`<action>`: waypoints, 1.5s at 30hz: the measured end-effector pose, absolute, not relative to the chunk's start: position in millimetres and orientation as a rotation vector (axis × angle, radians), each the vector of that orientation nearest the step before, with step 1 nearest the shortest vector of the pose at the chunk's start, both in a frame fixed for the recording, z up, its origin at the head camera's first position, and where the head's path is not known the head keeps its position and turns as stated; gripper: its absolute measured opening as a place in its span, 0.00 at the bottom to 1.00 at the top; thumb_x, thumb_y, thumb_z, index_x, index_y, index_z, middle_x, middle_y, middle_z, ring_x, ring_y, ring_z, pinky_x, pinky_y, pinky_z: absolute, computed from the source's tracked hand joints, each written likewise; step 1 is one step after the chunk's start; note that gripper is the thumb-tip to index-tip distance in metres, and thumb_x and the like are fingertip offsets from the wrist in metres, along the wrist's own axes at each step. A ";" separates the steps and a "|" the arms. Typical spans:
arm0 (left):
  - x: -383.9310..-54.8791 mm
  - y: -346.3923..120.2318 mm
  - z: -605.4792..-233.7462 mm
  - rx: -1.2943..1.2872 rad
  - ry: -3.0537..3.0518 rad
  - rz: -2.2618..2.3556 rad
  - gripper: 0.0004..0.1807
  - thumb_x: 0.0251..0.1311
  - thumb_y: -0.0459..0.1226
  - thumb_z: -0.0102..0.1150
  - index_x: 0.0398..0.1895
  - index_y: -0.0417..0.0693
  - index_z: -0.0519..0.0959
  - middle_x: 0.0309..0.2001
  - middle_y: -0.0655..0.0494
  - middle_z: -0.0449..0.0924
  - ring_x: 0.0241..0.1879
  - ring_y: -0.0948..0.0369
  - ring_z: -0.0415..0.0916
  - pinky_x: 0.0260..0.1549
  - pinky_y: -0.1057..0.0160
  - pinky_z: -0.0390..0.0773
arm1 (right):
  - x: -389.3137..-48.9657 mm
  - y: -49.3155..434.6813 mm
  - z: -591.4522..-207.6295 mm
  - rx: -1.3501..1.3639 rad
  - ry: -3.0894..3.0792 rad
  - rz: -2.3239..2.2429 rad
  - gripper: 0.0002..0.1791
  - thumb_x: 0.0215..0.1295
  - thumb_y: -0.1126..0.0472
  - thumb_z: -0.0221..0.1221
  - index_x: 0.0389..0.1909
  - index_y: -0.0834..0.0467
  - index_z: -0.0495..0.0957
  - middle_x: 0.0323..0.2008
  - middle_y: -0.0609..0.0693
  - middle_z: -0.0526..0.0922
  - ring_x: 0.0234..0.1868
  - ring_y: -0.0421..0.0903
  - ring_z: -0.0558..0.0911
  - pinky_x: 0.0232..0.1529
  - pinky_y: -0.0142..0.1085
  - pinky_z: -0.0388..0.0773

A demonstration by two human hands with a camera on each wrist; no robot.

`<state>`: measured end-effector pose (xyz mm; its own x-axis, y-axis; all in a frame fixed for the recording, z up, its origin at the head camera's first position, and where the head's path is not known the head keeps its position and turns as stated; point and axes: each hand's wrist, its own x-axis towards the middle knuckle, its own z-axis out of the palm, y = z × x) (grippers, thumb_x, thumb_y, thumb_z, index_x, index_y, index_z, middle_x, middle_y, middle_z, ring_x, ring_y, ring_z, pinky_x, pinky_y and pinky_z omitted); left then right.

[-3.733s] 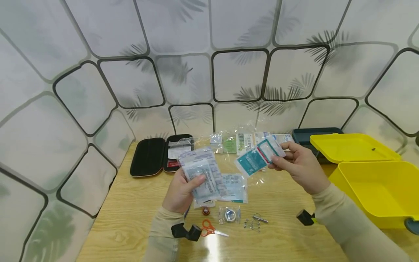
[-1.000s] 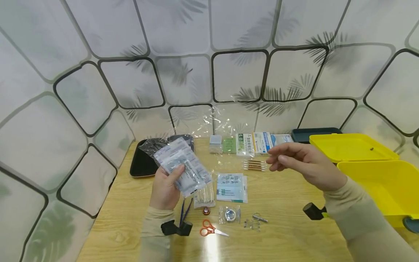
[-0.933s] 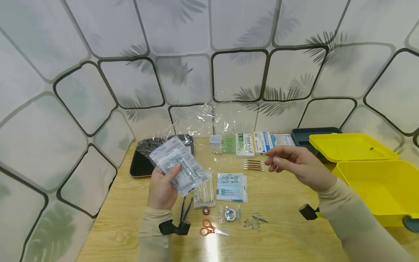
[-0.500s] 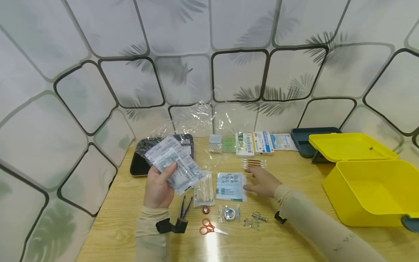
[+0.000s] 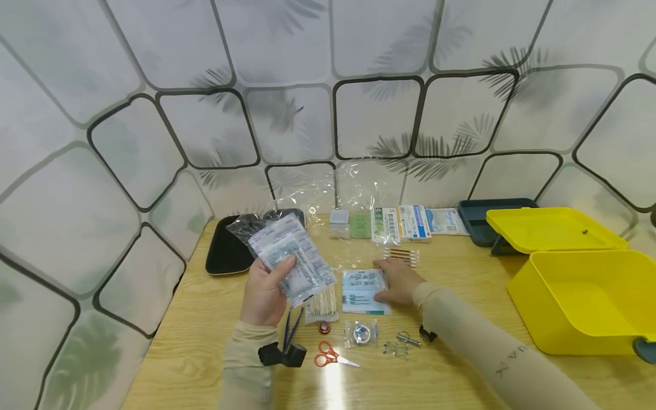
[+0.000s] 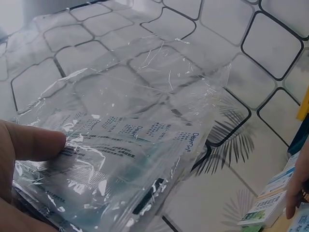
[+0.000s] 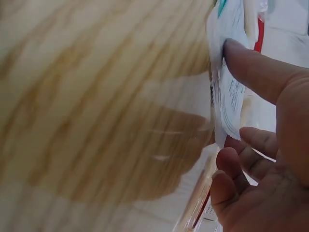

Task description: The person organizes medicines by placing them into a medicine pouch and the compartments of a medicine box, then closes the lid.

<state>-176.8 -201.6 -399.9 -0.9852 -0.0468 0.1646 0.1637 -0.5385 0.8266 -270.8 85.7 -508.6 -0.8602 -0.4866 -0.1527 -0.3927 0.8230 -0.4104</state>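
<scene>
My left hand (image 5: 265, 296) holds a clear plastic bag of flat sealed packets (image 5: 292, 262) above the table, with the thumb across its front. In the left wrist view, the bag's (image 6: 111, 159) clear film spreads upward past the packets. At the table's middle lies a blue-and-white flat packet (image 5: 361, 290). My right hand (image 5: 401, 282) grips this packet by its right side, thumb at the near part and fingers at the far part. The right wrist view shows the thumb against the packet (image 7: 234, 92) and the other fingers curled at its end.
Around the hands lie bagged cotton swabs (image 5: 323, 303), tweezers (image 5: 292, 327), orange scissors (image 5: 333, 356), a wrapped tape roll (image 5: 361, 334), safety pins (image 5: 397, 348) and brown swabs (image 5: 402, 255). Boxes (image 5: 414, 223) line the back, a black case (image 5: 225, 247) stands left, a yellow box (image 5: 589, 302) right.
The teal-and-white packet held earlier by my right hand has left it. That hand came down and left onto the blue-and-white packet. My left hand shifted slightly, still holding the bag.
</scene>
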 end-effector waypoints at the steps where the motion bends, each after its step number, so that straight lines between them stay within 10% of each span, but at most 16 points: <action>1: -176.5 -200.4 -399.8 -0.186 -1.444 -2.650 0.15 0.65 0.24 0.50 0.55 0.37 0.69 0.45 0.50 0.82 0.45 0.56 0.81 0.44 0.59 0.81 | -270.9 86.3 -508.1 -0.666 2.751 -0.542 0.50 0.46 0.40 0.71 0.69 0.56 0.63 0.66 0.58 0.67 0.67 0.59 0.64 0.66 0.56 0.59; 10: -173.1 -191.3 -400.0 -0.179 -1.476 -2.656 0.17 0.65 0.24 0.50 0.56 0.37 0.68 0.46 0.51 0.82 0.47 0.56 0.80 0.46 0.59 0.80 | -266.5 103.2 -506.0 -0.537 2.712 -0.534 0.47 0.46 0.41 0.72 0.64 0.61 0.68 0.63 0.60 0.70 0.64 0.60 0.68 0.64 0.56 0.62; 19: -171.4 -182.5 -402.1 -0.210 -1.474 -2.684 0.18 0.65 0.23 0.49 0.57 0.38 0.67 0.47 0.50 0.81 0.48 0.55 0.80 0.47 0.59 0.80 | -250.9 151.4 -493.0 -0.331 2.589 -0.861 0.10 0.65 0.52 0.60 0.38 0.55 0.76 0.35 0.48 0.77 0.36 0.45 0.73 0.37 0.40 0.72; 30: -165.6 -177.6 -402.1 -0.167 -1.474 -2.717 0.21 0.65 0.24 0.48 0.61 0.36 0.65 0.51 0.49 0.79 0.53 0.54 0.77 0.52 0.57 0.77 | -210.3 212.5 -442.9 -0.134 2.271 -1.723 0.23 0.74 0.63 0.46 0.63 0.70 0.55 0.41 0.53 0.81 0.28 0.48 0.80 0.31 0.37 0.81; 45: -159.1 -173.4 -404.3 -0.213 -1.529 -2.727 0.19 0.65 0.26 0.50 0.59 0.35 0.66 0.48 0.49 0.81 0.48 0.55 0.80 0.46 0.59 0.80 | -176.2 200.7 -381.3 -0.455 2.279 -2.431 0.26 0.74 0.66 0.48 0.69 0.56 0.55 0.56 0.48 0.78 0.37 0.44 0.84 0.33 0.31 0.83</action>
